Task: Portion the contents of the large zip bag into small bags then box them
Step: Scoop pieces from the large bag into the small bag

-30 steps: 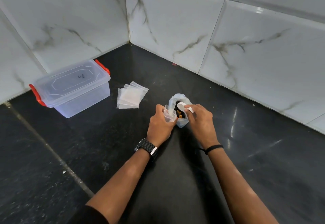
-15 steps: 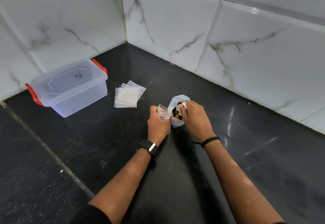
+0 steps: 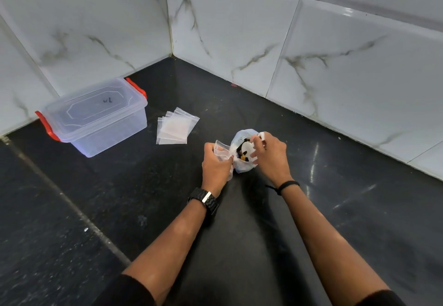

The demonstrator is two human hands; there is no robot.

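Observation:
The large zip bag (image 3: 241,165) stands open on the black counter, with dark and yellow pieces inside. My right hand (image 3: 271,155) holds a white spoon (image 3: 247,148) whose bowl is dipped into the bag's mouth. Just left of the bag, my left hand (image 3: 215,165) grips a small clear bag (image 3: 221,151) with its mouth held up. A stack of empty small bags (image 3: 176,127) lies flat further left. The clear plastic box (image 3: 96,116) with red clips stands at the left with its lid on.
White marble-look wall tiles (image 3: 239,29) meet in a corner behind the black counter (image 3: 239,233). A grout seam (image 3: 60,193) runs diagonally across the counter at the left.
The spoon went from above the large bag down into its mouth. My left hand with the small bag stayed beside it.

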